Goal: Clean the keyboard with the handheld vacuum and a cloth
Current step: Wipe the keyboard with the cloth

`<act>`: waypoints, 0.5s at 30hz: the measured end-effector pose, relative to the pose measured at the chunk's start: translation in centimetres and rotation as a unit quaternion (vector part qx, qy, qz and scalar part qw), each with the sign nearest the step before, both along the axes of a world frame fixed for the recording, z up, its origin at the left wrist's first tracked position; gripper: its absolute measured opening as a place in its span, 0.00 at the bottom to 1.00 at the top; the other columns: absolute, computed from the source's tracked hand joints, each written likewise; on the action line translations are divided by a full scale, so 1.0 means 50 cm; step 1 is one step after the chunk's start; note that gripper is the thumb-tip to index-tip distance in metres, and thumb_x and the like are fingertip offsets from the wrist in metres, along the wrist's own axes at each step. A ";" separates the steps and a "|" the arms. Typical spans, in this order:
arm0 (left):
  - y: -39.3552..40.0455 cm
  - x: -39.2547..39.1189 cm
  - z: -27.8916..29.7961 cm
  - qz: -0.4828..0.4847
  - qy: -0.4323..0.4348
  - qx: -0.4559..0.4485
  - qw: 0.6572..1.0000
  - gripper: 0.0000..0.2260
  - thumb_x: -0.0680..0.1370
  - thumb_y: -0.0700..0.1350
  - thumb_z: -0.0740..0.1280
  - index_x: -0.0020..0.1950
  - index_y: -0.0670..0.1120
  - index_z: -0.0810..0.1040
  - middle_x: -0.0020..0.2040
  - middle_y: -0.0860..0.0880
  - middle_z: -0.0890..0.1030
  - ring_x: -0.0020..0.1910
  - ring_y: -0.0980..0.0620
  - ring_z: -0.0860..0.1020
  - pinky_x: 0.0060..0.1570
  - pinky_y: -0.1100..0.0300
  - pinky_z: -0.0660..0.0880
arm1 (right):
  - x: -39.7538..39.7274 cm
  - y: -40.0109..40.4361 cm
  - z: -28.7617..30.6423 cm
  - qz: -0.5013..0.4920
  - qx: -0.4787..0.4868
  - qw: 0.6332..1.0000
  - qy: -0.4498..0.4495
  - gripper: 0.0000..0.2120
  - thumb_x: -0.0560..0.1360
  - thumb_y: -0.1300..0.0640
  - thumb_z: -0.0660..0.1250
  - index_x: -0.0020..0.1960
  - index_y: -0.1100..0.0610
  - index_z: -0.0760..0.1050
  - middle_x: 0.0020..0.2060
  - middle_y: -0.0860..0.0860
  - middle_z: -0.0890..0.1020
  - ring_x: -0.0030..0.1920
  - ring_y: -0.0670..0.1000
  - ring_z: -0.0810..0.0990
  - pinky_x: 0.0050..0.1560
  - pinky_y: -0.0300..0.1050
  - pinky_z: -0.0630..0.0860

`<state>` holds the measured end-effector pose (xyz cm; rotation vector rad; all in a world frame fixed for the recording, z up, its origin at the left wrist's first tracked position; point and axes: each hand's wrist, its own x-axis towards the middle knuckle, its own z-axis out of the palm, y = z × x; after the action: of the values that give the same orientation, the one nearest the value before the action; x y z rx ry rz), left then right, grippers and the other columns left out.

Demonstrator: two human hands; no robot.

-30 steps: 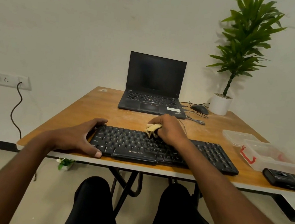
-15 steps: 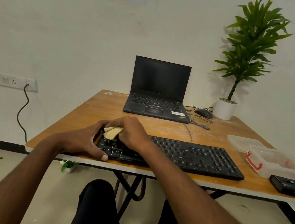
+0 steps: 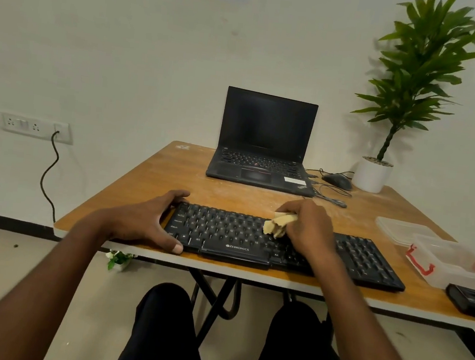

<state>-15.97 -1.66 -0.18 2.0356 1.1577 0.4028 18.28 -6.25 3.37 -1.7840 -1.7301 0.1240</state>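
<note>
Cloth, pinched in right hand fingers, has slid from keyboard's left end to its middle.

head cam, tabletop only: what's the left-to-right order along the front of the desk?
left hand → cloth → right hand → clear plastic box → black device, all left to right.

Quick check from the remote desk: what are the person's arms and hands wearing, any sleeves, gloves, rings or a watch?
Both forearms are bare as far as the frame shows, with no sleeves in view. The left hand and right hand have no gloves, and no rings, watch or markings are visible.
</note>
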 end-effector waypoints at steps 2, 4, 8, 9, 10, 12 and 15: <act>0.001 0.001 0.001 0.000 0.005 0.003 1.000 0.55 0.64 0.59 0.83 0.80 0.67 0.51 0.75 0.56 0.65 0.67 0.59 0.71 0.56 0.68 0.74 | -0.060 -0.002 -0.005 0.033 0.003 0.999 0.021 0.14 0.76 0.63 0.72 0.59 0.51 0.84 0.57 0.49 0.85 0.51 0.46 0.79 0.43 0.35 0.72; 0.002 0.002 0.000 0.001 0.010 0.005 1.000 0.55 0.65 0.59 0.84 0.81 0.66 0.50 0.74 0.56 0.65 0.66 0.58 0.72 0.56 0.68 0.74 | -0.137 -0.002 -0.009 0.080 0.003 0.996 0.041 0.13 0.77 0.61 0.72 0.60 0.51 0.83 0.58 0.48 0.84 0.56 0.49 0.80 0.56 0.43 0.76; 0.002 0.005 -0.002 -0.008 -0.006 -0.004 1.000 0.53 0.66 0.57 0.84 0.80 0.64 0.52 0.73 0.57 0.69 0.68 0.54 0.73 0.59 0.66 0.74 | -0.278 0.000 -0.011 0.167 0.015 0.986 0.028 0.17 0.76 0.65 0.70 0.61 0.49 0.83 0.56 0.52 0.85 0.56 0.53 0.82 0.57 0.50 0.80; 0.002 0.005 -0.003 -0.009 -0.015 -0.004 1.000 0.52 0.65 0.57 0.84 0.80 0.64 0.54 0.72 0.57 0.71 0.68 0.55 0.74 0.60 0.65 0.74 | -0.299 0.000 -0.010 0.182 0.015 0.983 0.017 0.20 0.75 0.67 0.70 0.60 0.48 0.84 0.55 0.53 0.85 0.53 0.55 0.82 0.54 0.50 0.81; 0.002 0.005 -0.004 -0.008 -0.021 -0.004 1.000 0.51 0.65 0.57 0.84 0.79 0.65 0.55 0.71 0.58 0.73 0.68 0.57 0.74 0.61 0.65 0.73 | -0.308 0.005 -0.011 0.192 0.011 0.981 0.007 0.21 0.74 0.69 0.69 0.59 0.47 0.85 0.53 0.53 0.86 0.51 0.55 0.83 0.50 0.49 0.81; 0.001 0.003 -0.007 -0.008 -0.023 -0.003 1.000 0.52 0.64 0.57 0.84 0.79 0.65 0.55 0.71 0.57 0.73 0.67 0.58 0.74 0.61 0.66 0.73 | -0.302 0.008 -0.009 0.212 -0.011 0.977 0.008 0.23 0.72 0.71 0.67 0.58 0.48 0.85 0.52 0.53 0.86 0.50 0.55 0.83 0.48 0.48 0.80; 0.003 -0.005 -0.011 -0.007 -0.005 0.002 1.000 0.57 0.63 0.61 0.84 0.82 0.64 0.50 0.74 0.57 0.67 0.69 0.54 0.73 0.61 0.63 0.75 | -0.252 -0.008 -0.005 0.218 -0.031 0.975 0.006 0.19 0.73 0.69 0.70 0.57 0.50 0.85 0.53 0.51 0.86 0.52 0.52 0.81 0.52 0.51 0.80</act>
<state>-16.23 -1.53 -0.71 2.0423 1.1374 0.4075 5.66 -6.67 3.13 -1.4122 -2.1033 0.3752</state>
